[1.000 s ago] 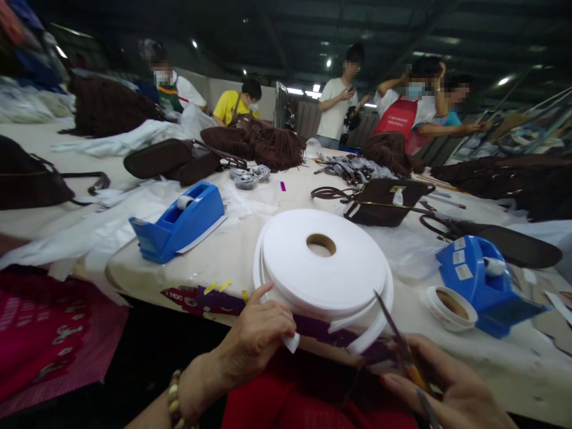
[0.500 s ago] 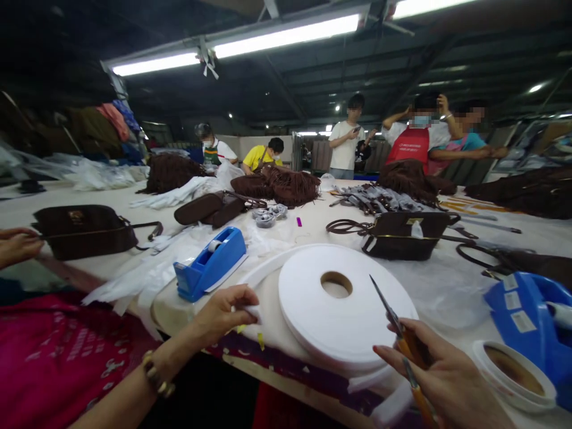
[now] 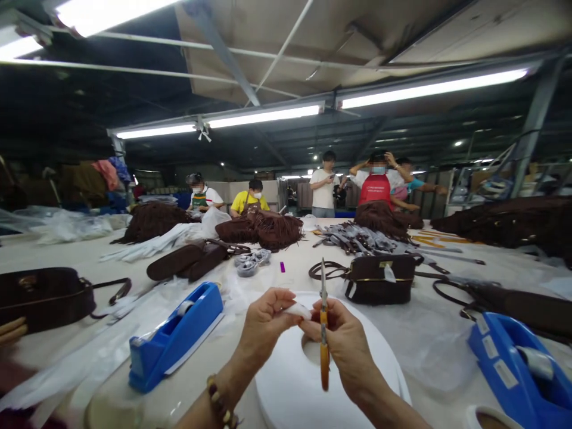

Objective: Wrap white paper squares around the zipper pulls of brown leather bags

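Note:
My left hand (image 3: pixel 268 319) pinches a small piece of white strip (image 3: pixel 298 309) between thumb and fingers. Facing it, my right hand (image 3: pixel 351 342) reaches the other end of that piece with its fingertips. Orange-handled scissors (image 3: pixel 324 351) are held in the same right hand, blades pointing up. Both hands are above a large flat roll of white strip (image 3: pixel 379 375), partly covering its centre hole.
Blue tape dispensers stand on the left (image 3: pixel 179 336) and right (image 3: pixel 513 363). Beyond the roll are a dark brown bag (image 3: pixel 379 286), wrapped straps (image 3: pixel 357 241) and fringed brown pieces (image 3: pixel 279 229). A neighbour's hand (image 3: pixel 12 330) shows at far left. Several people are across the table.
My hands have come together above the roll, the left moving right with the white strip, the right moving left with the scissors, whose blades now look closed. My view has tilted up.

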`<state>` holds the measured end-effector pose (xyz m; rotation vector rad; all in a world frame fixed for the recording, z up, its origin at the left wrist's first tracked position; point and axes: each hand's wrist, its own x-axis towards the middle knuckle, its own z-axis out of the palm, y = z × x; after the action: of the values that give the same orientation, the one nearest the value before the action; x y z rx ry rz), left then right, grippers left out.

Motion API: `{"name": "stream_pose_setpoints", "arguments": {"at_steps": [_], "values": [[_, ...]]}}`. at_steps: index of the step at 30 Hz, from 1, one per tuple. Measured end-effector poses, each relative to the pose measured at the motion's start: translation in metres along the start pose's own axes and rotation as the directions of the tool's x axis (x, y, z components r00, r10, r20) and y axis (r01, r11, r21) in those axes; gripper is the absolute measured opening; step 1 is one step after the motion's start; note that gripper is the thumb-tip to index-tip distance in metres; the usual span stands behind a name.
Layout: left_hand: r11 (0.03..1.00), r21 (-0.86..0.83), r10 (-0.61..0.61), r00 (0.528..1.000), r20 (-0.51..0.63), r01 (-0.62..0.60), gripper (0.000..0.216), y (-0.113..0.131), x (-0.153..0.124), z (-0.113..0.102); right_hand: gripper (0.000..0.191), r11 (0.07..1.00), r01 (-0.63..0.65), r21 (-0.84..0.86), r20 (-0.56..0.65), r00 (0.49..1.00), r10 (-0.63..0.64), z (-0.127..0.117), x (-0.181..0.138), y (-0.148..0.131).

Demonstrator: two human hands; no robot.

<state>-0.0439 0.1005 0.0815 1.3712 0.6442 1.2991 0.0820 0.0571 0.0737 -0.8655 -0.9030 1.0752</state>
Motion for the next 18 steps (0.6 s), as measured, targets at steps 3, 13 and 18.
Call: {"name": "stream_pose_setpoints", "arguments": {"at_steps": [3,13,18], "values": [[1.0,-0.02,0.022,1.0,0.02,-0.022,0.024,-0.004,0.002,0.012,0.04,0.999,-0.007,0.037,-0.018,1.0,0.008,-0.01,0.002,-0.002],[0.998,-0.058,-0.02,0.993,0.118,0.027,0.025,-0.01,0.0,0.02,0.036,0.991,0.004,0.136,0.083,0.996,-0.016,-0.027,0.003,0.0],[0.988,-0.03,-0.136,0.954,0.266,0.149,0.031,-0.002,0.008,0.021,0.034,0.964,-0.045,0.262,0.109,0.994,0.016,-0.032,0.001,-0.002]]}}
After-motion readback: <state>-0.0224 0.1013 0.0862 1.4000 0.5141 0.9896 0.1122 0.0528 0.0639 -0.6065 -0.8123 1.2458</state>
